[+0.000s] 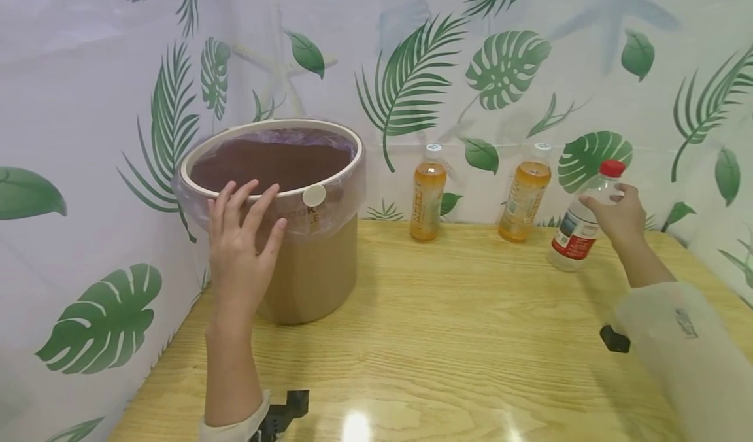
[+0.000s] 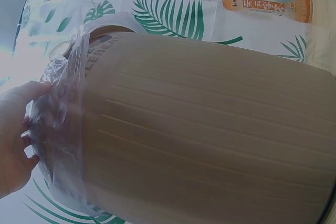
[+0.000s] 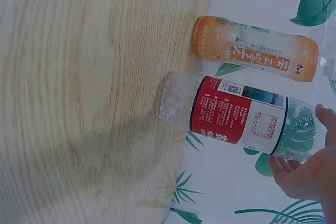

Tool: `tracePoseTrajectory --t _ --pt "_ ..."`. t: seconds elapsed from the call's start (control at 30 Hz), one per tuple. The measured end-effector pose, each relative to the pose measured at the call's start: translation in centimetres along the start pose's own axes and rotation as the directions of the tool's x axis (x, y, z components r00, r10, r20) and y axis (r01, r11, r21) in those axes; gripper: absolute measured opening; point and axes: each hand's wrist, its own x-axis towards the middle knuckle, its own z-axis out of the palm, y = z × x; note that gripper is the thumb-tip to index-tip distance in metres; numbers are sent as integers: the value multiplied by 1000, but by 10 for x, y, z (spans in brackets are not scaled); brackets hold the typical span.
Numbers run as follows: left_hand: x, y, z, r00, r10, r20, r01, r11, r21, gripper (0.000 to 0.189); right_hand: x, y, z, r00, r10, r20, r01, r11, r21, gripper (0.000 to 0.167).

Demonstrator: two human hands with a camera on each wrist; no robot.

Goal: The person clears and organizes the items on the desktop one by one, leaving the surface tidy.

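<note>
My right hand (image 1: pixel 622 214) grips a clear plastic bottle (image 1: pixel 579 223) by its upper part, thumb on one side and fingers on the other. The bottle has a red cap and a red-and-white label; no drink shows inside it. Its base (image 3: pixel 176 98) is at the table, though whether it touches is unclear. At the left, my left hand (image 1: pixel 241 252) lies with spread fingers against the near rim of a brown trash bin (image 1: pixel 312 278). A thin clear bag (image 2: pixel 63 124) lines the bin and folds over its rim, under the left hand's thumb and fingers.
Two orange drink bottles with white caps stand along the back: one in the middle (image 1: pixel 427 197), another (image 1: pixel 525 197) just left of the clear bottle. The wooden table (image 1: pixel 435 337) meets a leaf-patterned sheet (image 1: pixel 329 95) behind and at the left.
</note>
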Motion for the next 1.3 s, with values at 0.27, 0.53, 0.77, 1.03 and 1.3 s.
tracePoseTrajectory --t 0.27,0.53,0.77,1.03,1.3 --pt "0 1 -1 1000 -5 9 5 1000 -2 40 -9 -1 -1 998 -52 32 52 999 7 94" --pt "-1 1 0 1000 6 6 -6 1000 -3 39 -23 -6 -2 991 -121 62 121 993 3 91" --pt "-1 0 0 1000 13 10 -13 1000 4 39 -34 -11 -4 984 -157 85 158 987 -7 90" --pt "-1 1 0 1000 7 4 -7 1000 -11 39 -47 -17 -3 973 -200 119 201 980 -4 88" --pt "-1 2 -1 1000 2 1 -2 1000 -20 41 -62 -30 1 964 -225 139 228 974 -2 87"
